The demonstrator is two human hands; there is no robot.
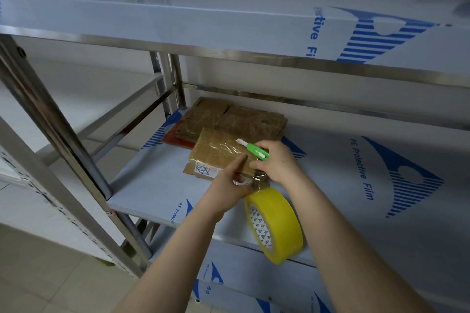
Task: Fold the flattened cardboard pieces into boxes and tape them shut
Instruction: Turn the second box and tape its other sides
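Note:
A small folded cardboard box [216, 151], covered with clear tape, sits on the middle shelf [157, 185]. My left hand [229, 183] pinches the stretched strip of clear tape at the box's near end. My right hand [278, 162] grips a green utility knife [256, 151] with its blade out over the box top. A yellow tape roll [276, 223] hangs from that strip below my hands, at the shelf's front edge. A stack of flattened cardboard pieces [229, 118] lies behind the box.
The steel rack's upper shelf [203, 25] overhangs the work area, both shelves wrapped in blue-printed protective film. Slanted steel posts [50, 119] stand at the left. A red sheet [178, 141] lies under the flat cardboard. Tiled floor [50, 287] lies below.

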